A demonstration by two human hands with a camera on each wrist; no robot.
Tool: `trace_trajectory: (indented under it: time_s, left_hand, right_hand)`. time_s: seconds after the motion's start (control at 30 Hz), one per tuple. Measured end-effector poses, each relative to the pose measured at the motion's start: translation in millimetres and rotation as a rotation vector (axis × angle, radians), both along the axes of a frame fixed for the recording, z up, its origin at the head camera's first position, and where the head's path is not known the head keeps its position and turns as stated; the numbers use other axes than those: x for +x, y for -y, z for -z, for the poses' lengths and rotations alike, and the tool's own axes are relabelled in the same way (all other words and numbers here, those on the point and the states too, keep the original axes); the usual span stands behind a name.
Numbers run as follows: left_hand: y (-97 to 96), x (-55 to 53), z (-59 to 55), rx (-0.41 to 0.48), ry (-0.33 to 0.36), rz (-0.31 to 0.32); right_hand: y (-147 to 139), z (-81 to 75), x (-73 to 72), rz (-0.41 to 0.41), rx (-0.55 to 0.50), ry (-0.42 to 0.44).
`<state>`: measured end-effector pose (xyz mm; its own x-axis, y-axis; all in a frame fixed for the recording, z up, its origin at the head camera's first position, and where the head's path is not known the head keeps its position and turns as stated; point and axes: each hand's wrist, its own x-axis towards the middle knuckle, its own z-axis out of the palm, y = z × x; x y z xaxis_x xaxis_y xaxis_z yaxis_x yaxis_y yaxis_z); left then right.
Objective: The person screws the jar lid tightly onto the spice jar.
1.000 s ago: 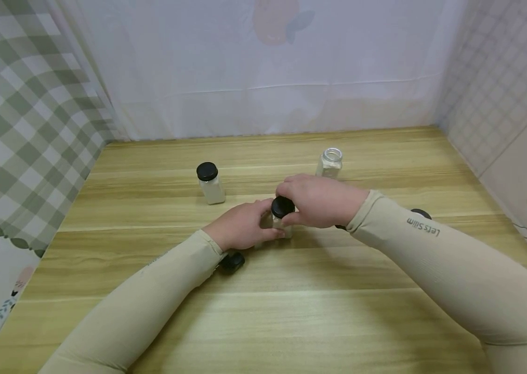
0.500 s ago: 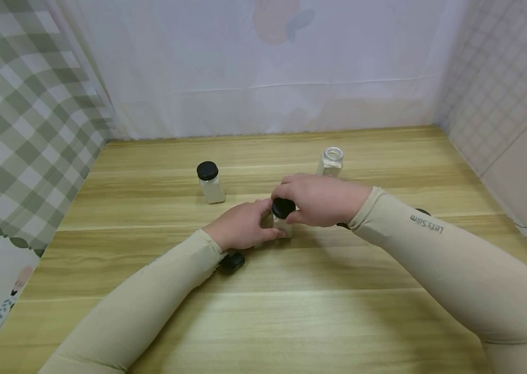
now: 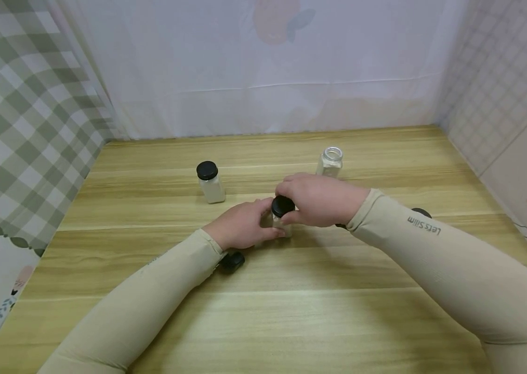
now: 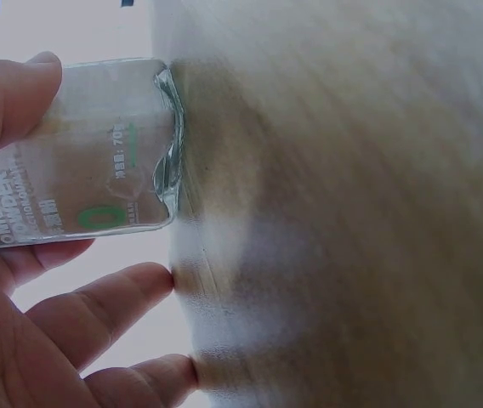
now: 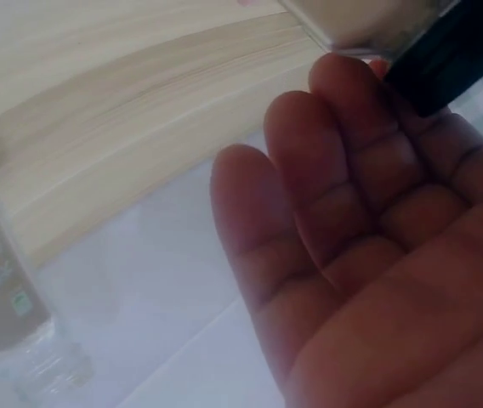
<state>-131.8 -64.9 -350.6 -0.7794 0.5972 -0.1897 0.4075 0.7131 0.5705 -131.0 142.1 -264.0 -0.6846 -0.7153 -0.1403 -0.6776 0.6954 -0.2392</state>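
Note:
A glass spice jar (image 4: 97, 153) with white print and a green ring stands upright on the table between my hands. My left hand (image 3: 242, 226) holds its lower body, the thumb on one side and a finger along the other. In the left wrist view, two more fingers reach past the jar with their tips at the table. From above, my right hand (image 3: 321, 200) grips the jar's black lid (image 3: 282, 205) between thumb and fingers. The right wrist view shows the lid's edge (image 5: 450, 55) against the fingers. The lid sits on the jar's top.
Back left on the wooden table (image 3: 263, 322) is another jar (image 3: 210, 184) with a black lid, holding pale powder. A lidless jar (image 3: 330, 162) stands behind my right hand. A black round piece (image 3: 421, 212) shows partly behind the right sleeve. Cloth hangings enclose the back and sides.
My right hand has turned slightly on the lid and back, its fingers shifting a little around the edge. The left hand and jar stay in place.

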Motion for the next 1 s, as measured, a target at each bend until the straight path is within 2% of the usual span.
trace_trajectory:
  time_s: [0.17,0.3,0.43,0.57,0.8,1.0]
  left_hand:
    - [-0.3,0.5,-0.3,-0.004,-0.002,-0.004]
    - [-0.9,1.1,-1.0,-0.027,-0.006,0.002]
    - [-1.1,1.0,-2.6,-0.018,-0.015,0.014]
    - [-0.7,1.1,-3.6,0.000,-0.011,0.017]
    - [-0.5,1.2,-3.1,0.001,-0.016,0.008]
    - [-0.3,0.7,-1.2,0.009,-0.005,0.004]
  right_hand:
    - [-1.4,3.4,-0.9,-0.004,-0.004,-0.019]
    - [-6.0,5.3,-2.5,-0.021,-0.015,0.004]
    - [-8.5,2.4,-3.5,-0.051,-0.052,0.024]
    - [-6.1,-1.0,-2.5,-0.081,-0.035,0.023]
    - [-3.0,-1.4,-1.4,-0.037,0.006,0.033]
    - [-2.6,0.5,-1.9,-0.044,-0.004,0.002]
